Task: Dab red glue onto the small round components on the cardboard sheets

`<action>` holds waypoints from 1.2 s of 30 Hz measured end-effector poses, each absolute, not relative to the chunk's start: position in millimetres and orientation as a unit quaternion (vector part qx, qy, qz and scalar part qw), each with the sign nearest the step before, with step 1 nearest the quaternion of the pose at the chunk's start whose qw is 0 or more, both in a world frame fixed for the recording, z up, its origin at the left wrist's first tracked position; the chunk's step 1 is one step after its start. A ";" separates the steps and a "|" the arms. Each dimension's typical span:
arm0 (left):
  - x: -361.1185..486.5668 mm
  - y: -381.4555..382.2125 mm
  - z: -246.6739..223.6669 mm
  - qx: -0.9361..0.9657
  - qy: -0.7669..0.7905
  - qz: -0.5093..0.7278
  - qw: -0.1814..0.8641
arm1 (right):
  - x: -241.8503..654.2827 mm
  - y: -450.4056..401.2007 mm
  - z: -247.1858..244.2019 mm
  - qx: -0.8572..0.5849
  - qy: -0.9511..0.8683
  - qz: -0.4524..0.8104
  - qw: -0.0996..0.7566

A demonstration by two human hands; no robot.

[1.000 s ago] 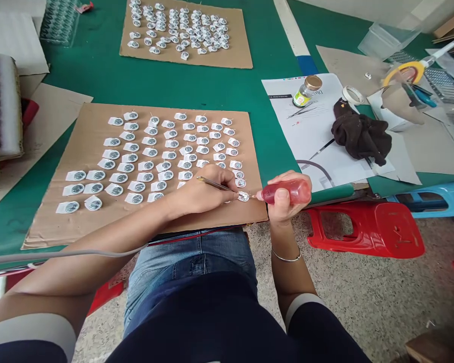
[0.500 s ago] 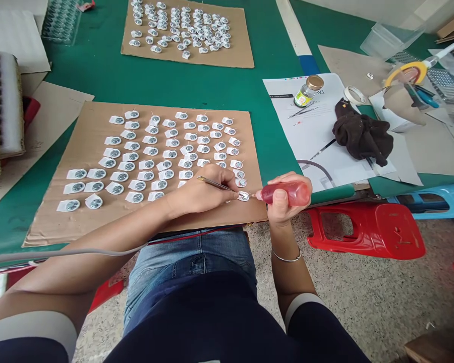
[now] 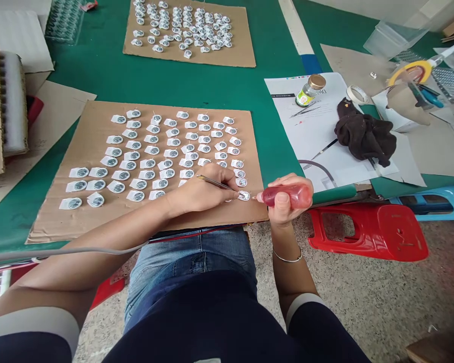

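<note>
My left hand (image 3: 206, 190) rests on the cardboard sheet (image 3: 227, 218), its fingers closed round a slim pointed tool (image 3: 216, 182) whose exact kind I cannot make out. The tool's tip reaches a small round white piece with a dark printed design (image 3: 244, 196) near the sheet's right front edge. From the other side, my right hand (image 3: 283, 209) grips a red squeeze bottle (image 3: 293, 195), tilted nearly flat. Its thin nozzle points left at that same piece, with a small gap between them. Rows of similar round pieces (image 3: 147, 175) with white tabs cover the sheet.
Farther back lies a second cardboard sheet (image 3: 189, 61) of round pieces. To the right are a printed paper (image 3: 287, 136), a glass jar (image 3: 306, 93), a dark cloth (image 3: 366, 136) and a tape roll (image 3: 357, 94). A red stool (image 3: 401, 232) stands below the table edge.
The view has shifted slightly. Both hands keep almost the same places and the same holds; the bottle has barely moved.
</note>
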State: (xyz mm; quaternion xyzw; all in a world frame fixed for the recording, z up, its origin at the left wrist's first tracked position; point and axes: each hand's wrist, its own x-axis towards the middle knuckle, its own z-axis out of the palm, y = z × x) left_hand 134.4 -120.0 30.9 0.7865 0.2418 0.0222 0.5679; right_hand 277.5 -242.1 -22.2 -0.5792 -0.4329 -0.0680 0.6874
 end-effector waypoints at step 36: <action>134.1 -118.1 28.3 0.795 0.231 0.032 0.560 | 279.8 -235.6 -24.4 -0.512 -0.438 -0.024 0.739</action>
